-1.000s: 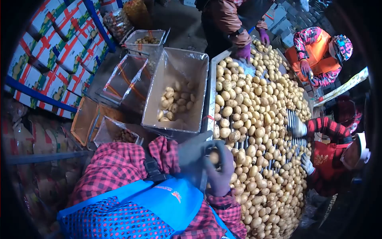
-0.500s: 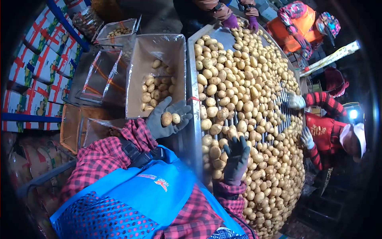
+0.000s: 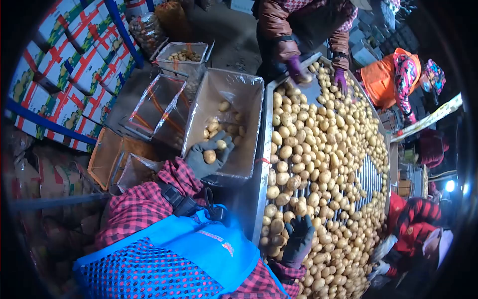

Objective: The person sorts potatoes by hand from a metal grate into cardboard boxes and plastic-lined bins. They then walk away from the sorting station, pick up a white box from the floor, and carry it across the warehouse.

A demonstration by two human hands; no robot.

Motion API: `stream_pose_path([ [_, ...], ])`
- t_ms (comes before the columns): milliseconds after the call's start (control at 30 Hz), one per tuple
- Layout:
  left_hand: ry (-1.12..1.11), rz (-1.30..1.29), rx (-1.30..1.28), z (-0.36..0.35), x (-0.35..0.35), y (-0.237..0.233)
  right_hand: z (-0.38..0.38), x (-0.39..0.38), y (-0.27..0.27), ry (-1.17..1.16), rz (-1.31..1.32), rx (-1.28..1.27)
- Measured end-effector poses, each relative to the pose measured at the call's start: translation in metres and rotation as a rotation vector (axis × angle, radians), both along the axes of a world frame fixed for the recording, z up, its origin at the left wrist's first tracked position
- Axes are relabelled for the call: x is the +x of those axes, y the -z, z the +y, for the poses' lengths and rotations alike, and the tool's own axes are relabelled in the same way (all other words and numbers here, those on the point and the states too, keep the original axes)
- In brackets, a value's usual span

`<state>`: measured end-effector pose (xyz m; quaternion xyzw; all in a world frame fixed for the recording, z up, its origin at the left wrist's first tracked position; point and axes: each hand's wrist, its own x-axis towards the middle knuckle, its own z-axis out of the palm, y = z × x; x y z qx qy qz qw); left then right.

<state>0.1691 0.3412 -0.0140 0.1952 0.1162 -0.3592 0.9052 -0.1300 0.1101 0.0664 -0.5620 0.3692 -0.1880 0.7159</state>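
Observation:
My left hand, in a dark grey glove, is palm up over the near end of a plastic-lined cardboard box. Two potatoes rest in it, with the fingers curled about them. More potatoes lie at the bottom of this box. My right hand, gloved the same way, is over the potato heap on the metal sorting table. Its fingers are apart and slightly bent, and no potato shows in its grasp.
Co-workers stand round the table's far sides; a purple-gloved hand holds a potato at the top. Left are an orange-brown box, a lined frame, a box with potatoes and stacked printed cartons. Bars show between the potatoes.
The view has shifted, so the scene sits further right and lower. My left hand has come over the box, its fingers more curled round the potatoes. A purple-gloved hand has lifted off the heap.

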Motion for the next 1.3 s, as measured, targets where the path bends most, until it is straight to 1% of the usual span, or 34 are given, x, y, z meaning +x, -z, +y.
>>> stream_pose_path([
  [33, -0.001, -0.218, 0.081, 0.003, 0.019, 0.01, -0.001, 0.003, -0.002, -0.009, -0.009, -0.005],
  [67, -0.117, 0.165, -0.353, 0.002, 0.05, -0.005, -0.002, 0.006, -0.003, -0.009, 0.006, -0.009],
  [100, 0.107, -0.804, -0.433, 0.009, 0.119, 0.043, -0.001, 0.007, -0.005, -0.01, 0.028, -0.008],
  [133, -0.236, -0.941, 0.261, 0.011, 0.161, 0.021, -0.001, 0.009, -0.007, -0.031, 0.03, -0.029],
  [167, -0.57, -0.981, 0.977, 0.017, 0.194, 0.0, 0.001, 0.011, -0.007, -0.046, 0.041, -0.022],
  [233, -0.482, -0.959, 0.808, 0.034, 0.245, -0.027, 0.001, 0.015, -0.008, -0.086, 0.037, -0.053],
  [267, -0.492, -0.95, 0.811, 0.051, 0.253, -0.021, -0.001, 0.012, 0.001, -0.102, -0.011, -0.043],
  [333, -0.46, -0.644, 0.498, 0.096, 0.259, -0.007, 0.0, 0.009, 0.009, -0.115, -0.03, -0.047],
  [367, -0.591, -0.024, 0.177, 0.114, 0.234, -0.029, 0.002, 0.005, 0.012, -0.125, -0.045, -0.05],
  [400, -0.567, -0.04, 0.1, 0.143, 0.213, -0.014, 0.005, 0.003, 0.01, -0.105, -0.002, -0.038],
  [433, -0.552, -0.106, 0.142, 0.158, 0.167, -0.025, 0.004, 0.001, 0.011, -0.079, -0.018, 0.007],
  [467, -0.563, -0.121, 0.222, 0.177, 0.13, -0.026, 0.003, 0.002, 0.007, -0.103, 0.015, -0.032],
  [500, -0.578, -0.103, 0.241, 0.201, 0.103, -0.018, 0.003, 0.003, 0.003, -0.138, 0.046, -0.07],
  [533, -0.523, -0.126, 0.213, 0.229, 0.077, -0.01, 0.0, 0.005, 0.004, -0.088, -0.049, 0.026],
  [600, -0.425, -0.183, 0.16, 0.284, 0.023, -0.003, -0.009, 0.011, 0.008, -0.14, -0.003, 0.034],
  [633, -0.372, -0.215, 0.132, 0.288, -0.004, -0.019, -0.008, 0.016, 0.008, -0.179, 0.009, 0.02],
  [667, -0.507, -0.104, 0.462, 0.281, -0.023, -0.031, -0.007, 0.023, 0.007, -0.259, -0.012, -0.058],
  [700, -0.523, -0.096, 0.477, 0.291, -0.035, -0.031, -0.004, 0.031, 0.004, -0.227, -0.007, 0.011],
  [767, -0.401, -0.143, 0.701, 0.304, -0.046, -0.025, 0.005, 0.046, -0.005, -0.228, 0.033, 0.045],
  [800, -0.42, -0.131, 0.829, 0.295, -0.051, -0.033, 0.004, 0.045, 0.005, -0.251, -0.027, 0.073],
  [833, -0.428, -0.131, 0.833, 0.294, -0.054, -0.034, 0.008, 0.044, 0.01, -0.258, -0.03, 0.077],
  [900, -0.365, -0.062, 0.78, 0.296, -0.062, -0.028, 0.013, 0.043, 0.015, -0.32, -0.048, 0.029],
  [933, -0.389, -0.038, 0.831, 0.298, -0.065, -0.02, 0.018, 0.043, 0.015, -0.295, -0.084, 0.065],
  [967, -0.394, -0.037, 0.828, 0.3, -0.068, -0.014, 0.018, 0.041, 0.016, -0.299, -0.085, 0.063],
  [1033, -0.359, -0.05, 0.809, 0.303, -0.074, -0.002, 0.019, 0.04, 0.014, -0.35, -0.026, -0.025],
  [1067, -0.364, -0.05, 0.805, 0.306, -0.076, 0.007, 0.019, 0.039, 0.011, -0.34, -0.025, -0.043],
  [1167, -0.36, 0.036, 0.835, 0.309, -0.076, 0.03, 0.009, 0.033, 0.017, -0.297, -0.053, 0.02],
  [1200, -0.339, 0.004, 0.864, 0.313, -0.069, 0.036, 0.01, 0.029, 0.015, -0.211, -0.075, 0.078],
  [1233, -0.297, -0.064, 0.903, 0.309, -0.056, 0.044, 0.009, 0.026, 0.016, -0.156, -0.064, 0.083],
  [1300, -0.177, -0.243, 0.999, 0.289, -0.02, 0.05, 0.009, 0.018, 0.002, -0.094, 0.065, -0.024],
])
